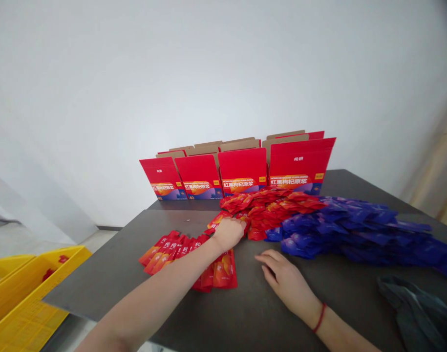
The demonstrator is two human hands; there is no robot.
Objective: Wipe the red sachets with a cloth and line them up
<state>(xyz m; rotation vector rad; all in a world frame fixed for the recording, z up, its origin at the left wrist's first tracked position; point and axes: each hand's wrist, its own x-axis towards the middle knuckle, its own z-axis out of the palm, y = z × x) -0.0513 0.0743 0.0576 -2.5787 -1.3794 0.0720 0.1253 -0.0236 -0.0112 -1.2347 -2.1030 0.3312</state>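
My left hand [228, 231] reaches to the near left edge of a heap of red pouches [278, 208]. Its fingers are closed on a red pouch there, mostly hidden by the hand. Another red pouch [216, 221] lies just behind the knuckles. Under and beside my left forearm, a fanned row of red pouches [164, 249] overlaps on the dark table [245, 318]. My right hand [285, 276] hovers over or rests on the table in front of the heap, fingers stretched out and holding nothing. Blue pouches [340, 230] are piled beyond it to the right.
Red cartons [243, 164] with raised flaps stand in rows at the back of the table, against a white wall. Yellow crates [32, 293], one with red pieces inside, are at the lower left. A dark cloth [414, 308] lies at the right front.
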